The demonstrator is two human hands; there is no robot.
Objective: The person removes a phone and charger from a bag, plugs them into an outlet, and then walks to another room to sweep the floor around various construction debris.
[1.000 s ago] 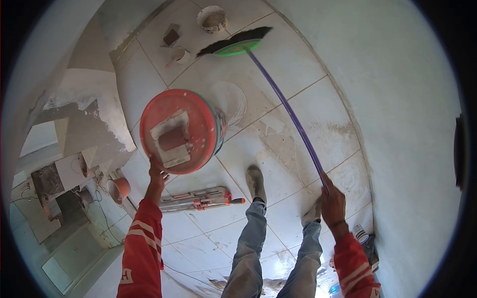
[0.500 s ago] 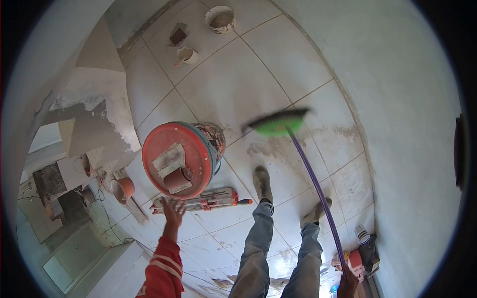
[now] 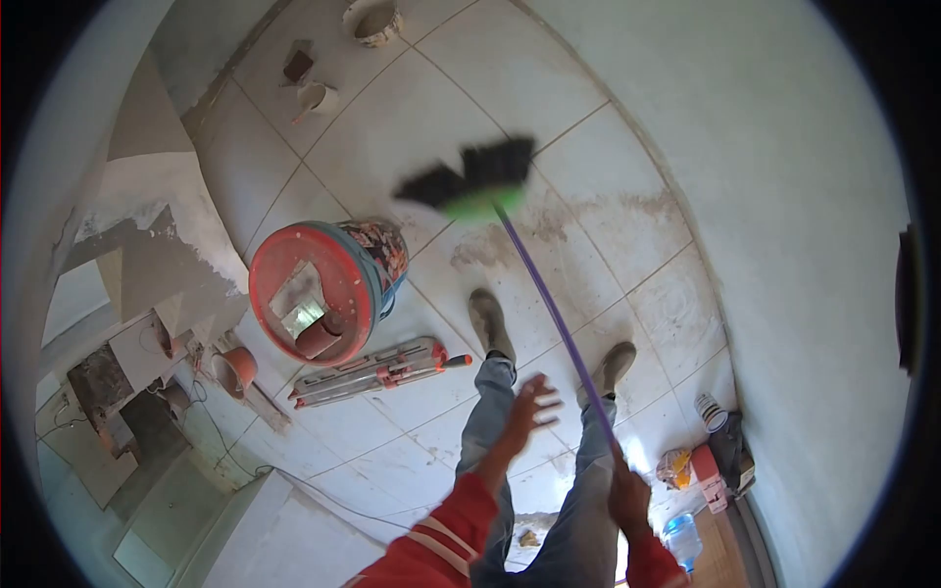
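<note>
My right hand (image 3: 630, 498) is wrapped round the purple broom handle (image 3: 555, 316) at the lower right. The handle runs up to a green broom head (image 3: 482, 203) with dark bristles, blurred by motion, over the tiled floor (image 3: 412, 98). My left hand (image 3: 530, 412) hangs in the air left of the handle, fingers apart, touching nothing. Left of my boots stands a bucket with a red lid (image 3: 284, 255); a tile piece and a brown block lie on the lid. Beside the bucket a red tile cutter (image 3: 382, 370) rests on the floor.
At the top are a round tub (image 3: 377, 24) and a white pot (image 3: 316, 97). An orange-brown bucket (image 3: 235, 369) and a cable (image 3: 333, 498) are at left. A striped cup (image 3: 711, 412) and a water bottle (image 3: 682, 539) stand near the right wall (image 3: 794, 245).
My left hand has moved right, from near the bucket to beside the broom handle. The broom head has swung up and left, its bristles now showing. The view has shifted.
</note>
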